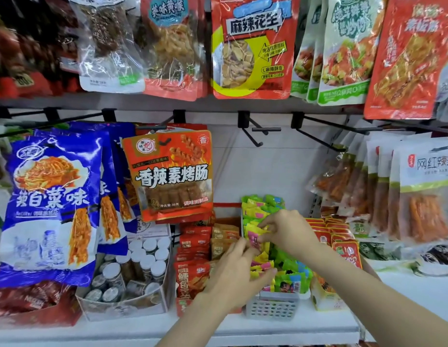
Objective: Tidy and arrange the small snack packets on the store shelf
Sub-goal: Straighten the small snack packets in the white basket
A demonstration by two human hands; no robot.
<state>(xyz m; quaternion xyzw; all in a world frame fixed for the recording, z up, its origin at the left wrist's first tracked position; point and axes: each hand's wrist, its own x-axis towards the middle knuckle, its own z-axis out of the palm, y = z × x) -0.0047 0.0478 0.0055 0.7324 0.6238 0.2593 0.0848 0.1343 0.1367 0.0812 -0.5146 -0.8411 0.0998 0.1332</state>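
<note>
While both hands work over the white slotted basket (271, 308) at the front edge of the white shelf (280, 330), the small snack packets (261, 209), yellow, pink and green, fill that basket from its front wall back toward the rear panel. Left hand (234, 275): fingers extended and slightly spread, tips lying against the yellow and pink packets on the basket's left side; nothing is enclosed in it. Right hand (284, 230): thumb and forefinger pinch the top of one yellow packet (254, 234) standing in the middle of the basket, the other fingers curled above it. Green packets (290, 280) lie loose and tilted along the basket's right side, near its front wall.

Adjacent stock on the same shelf: a row of red packets (193, 249) and a row of brown packets (224, 236) just left of the basket; a row of red-orange packets (339, 240) just right of it; a cardboard tray of white-capped jars (140, 264) toward the left end. Above, hung from black hooks (255, 131): blue bags (51, 204) at left, an orange-red bag (170, 174) beside them, and white-and-green bags (418, 189) at right. Two hooks directly above the basket carry nothing visible.
</note>
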